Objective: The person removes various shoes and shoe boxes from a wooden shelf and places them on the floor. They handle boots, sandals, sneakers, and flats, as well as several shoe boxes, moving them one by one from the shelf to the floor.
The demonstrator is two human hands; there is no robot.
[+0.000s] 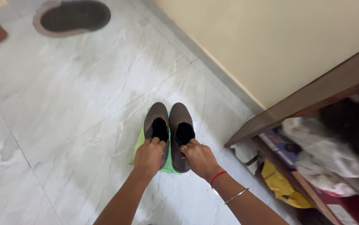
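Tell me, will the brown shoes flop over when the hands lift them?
Probably not. The brown shoes keep their rounded shape, so they look fairly stiff. Left hand and right hand each grip one by the heel rim, so the toes may dip. The green cloth underneath looks floppy.

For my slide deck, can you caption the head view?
Left hand and right hand grip a pair of brown leather slip-on shoes over a green cloth.

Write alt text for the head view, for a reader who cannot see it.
Two hands, the left hand and right hand, grip the heels of a pair of dark brown shoes resting on a green cloth on the grey marble floor. A cluttered wooden shelf stands at right.
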